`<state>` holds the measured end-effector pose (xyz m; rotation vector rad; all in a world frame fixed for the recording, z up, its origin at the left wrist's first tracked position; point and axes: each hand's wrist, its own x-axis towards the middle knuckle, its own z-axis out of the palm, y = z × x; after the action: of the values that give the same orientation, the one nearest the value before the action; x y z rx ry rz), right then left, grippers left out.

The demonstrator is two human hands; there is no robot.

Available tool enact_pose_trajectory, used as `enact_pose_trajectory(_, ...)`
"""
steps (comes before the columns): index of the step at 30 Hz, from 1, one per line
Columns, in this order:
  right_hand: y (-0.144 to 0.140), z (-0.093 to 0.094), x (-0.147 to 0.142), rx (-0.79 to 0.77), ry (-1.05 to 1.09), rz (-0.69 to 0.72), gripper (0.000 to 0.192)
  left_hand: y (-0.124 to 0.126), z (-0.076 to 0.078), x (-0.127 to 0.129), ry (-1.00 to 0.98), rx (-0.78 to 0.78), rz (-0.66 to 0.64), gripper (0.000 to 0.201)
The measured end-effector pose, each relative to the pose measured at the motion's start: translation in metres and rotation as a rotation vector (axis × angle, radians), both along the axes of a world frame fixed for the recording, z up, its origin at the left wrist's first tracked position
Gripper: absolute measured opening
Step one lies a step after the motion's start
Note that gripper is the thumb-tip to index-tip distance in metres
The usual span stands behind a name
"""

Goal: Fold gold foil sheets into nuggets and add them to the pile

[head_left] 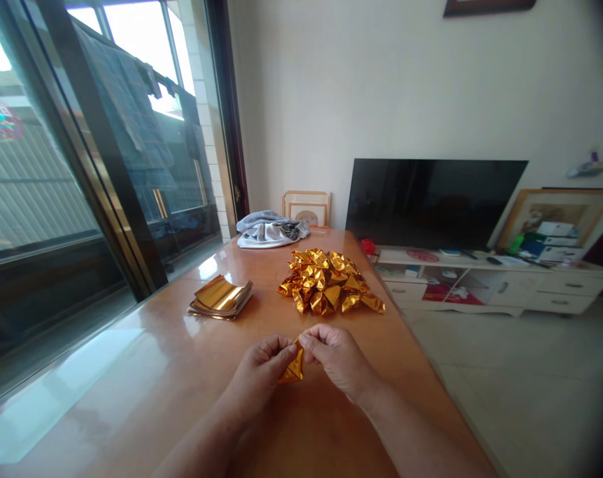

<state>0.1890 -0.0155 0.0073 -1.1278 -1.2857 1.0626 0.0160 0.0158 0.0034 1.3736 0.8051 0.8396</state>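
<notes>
Between my two hands is a partly folded piece of gold foil paper (295, 369), held just above the wooden table. My left hand (265, 362) pinches its left side between thumb and fingers. With thumb and forefinger, my right hand (334, 355) grips the upper right corner. Beyond my hands lies a heap of folded gold foil pieces (326, 282), shiny and pointed. A stack of flat gold foil sheets (220, 297) sits to the left of the heap, its edges slightly curled.
The glossy wooden table (182, 392) runs away from me. A bundle of grey and white cloth (269, 230) lies at its far end. Right of the table stand a television (431, 202) and a low white cabinet (511, 289). Glass sliding doors (82, 166) are on the left.
</notes>
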Motion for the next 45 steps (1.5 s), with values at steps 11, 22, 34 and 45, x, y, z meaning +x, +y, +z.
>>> enact_pose_trajectory(11,0.0,-0.003,-0.003,0.097,-0.098,-0.256,0.018,0.004,-0.007,-0.001,0.02,0.052,0.1,0.035)
enact_pose_trajectory(22,-0.005,-0.006,-0.012,0.132,-0.243,-0.254,0.017,0.006,-0.014,-0.002,0.372,0.555,0.244,0.029)
enact_pose_trajectory(34,-0.002,-0.01,-0.014,0.084,-0.215,-0.303,0.02,-0.008,0.002,0.002,0.745,0.932,0.309,0.027)
enact_pose_trajectory(45,0.001,-0.01,-0.018,-0.018,0.203,-0.13,0.014,-0.001,-0.006,0.002,0.505,0.659,0.302,0.028)
